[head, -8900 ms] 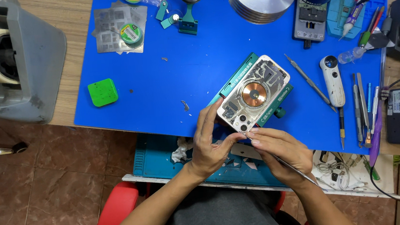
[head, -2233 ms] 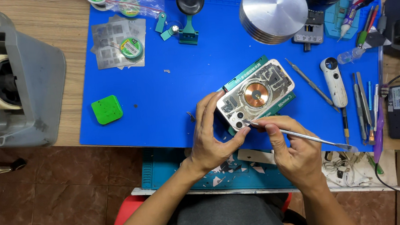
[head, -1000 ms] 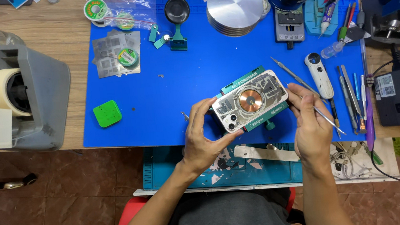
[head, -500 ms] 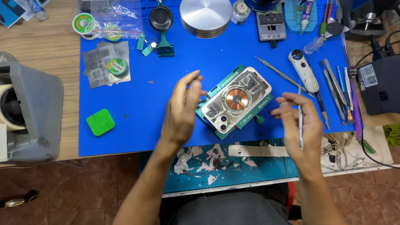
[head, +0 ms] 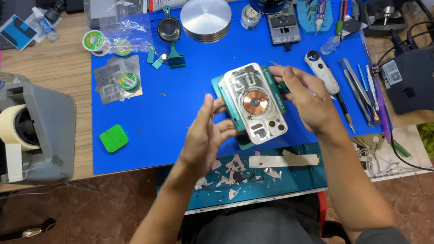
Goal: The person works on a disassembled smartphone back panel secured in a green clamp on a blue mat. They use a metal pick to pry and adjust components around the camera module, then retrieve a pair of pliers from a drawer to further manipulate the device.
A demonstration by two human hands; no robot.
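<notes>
Grip: we are cradling the silver opened phone back with its copper coil (head: 255,103) between both hands, fingers loosely curled on its edges.
Left hand (head: 205,133): touching the lower-left edge.
Right hand (head: 303,97): nearer, on the right edge.
Axis: long side running away from us.
Place: resting in the green clamp frame (head: 221,93) on the blue mat (head: 152,148).
</notes>
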